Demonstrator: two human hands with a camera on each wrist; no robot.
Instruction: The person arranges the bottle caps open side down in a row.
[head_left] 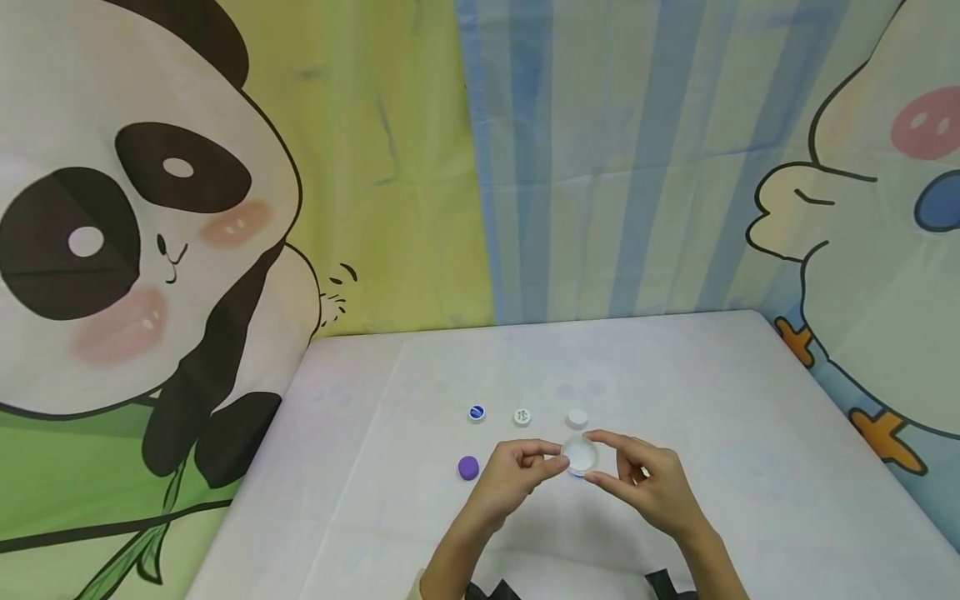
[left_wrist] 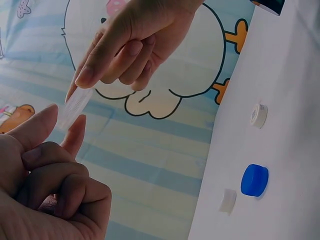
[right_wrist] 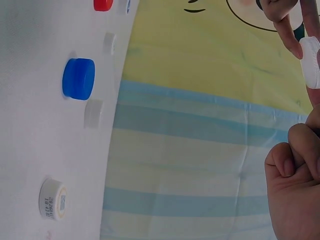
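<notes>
A round whitish, translucent bottle cap (head_left: pixel 581 456) with a ridged rim is held up above the table between both hands. My left hand (head_left: pixel 513 479) pinches its left edge between thumb and index finger. The thumb and index finger of my right hand (head_left: pixel 651 482) span its opposite side. The left wrist view catches this cap (left_wrist: pixel 75 109) edge-on, the left hand (left_wrist: pixel 60 187) below it and the right hand (left_wrist: pixel 142 42) above. At the right border of the right wrist view the cap (right_wrist: pixel 310 62) is partly cut off.
On the white table (head_left: pixel 390 500) lie a purple cap (head_left: pixel 468 467), a blue-and-white cap (head_left: pixel 477 412), a printed white cap (head_left: pixel 522 417) and a plain white one (head_left: pixel 577 418). The right wrist view also has a blue cap (right_wrist: pixel 78 79) and a red cap (right_wrist: pixel 103 4). Cartoon curtains (head_left: pixel 600 167) stand behind.
</notes>
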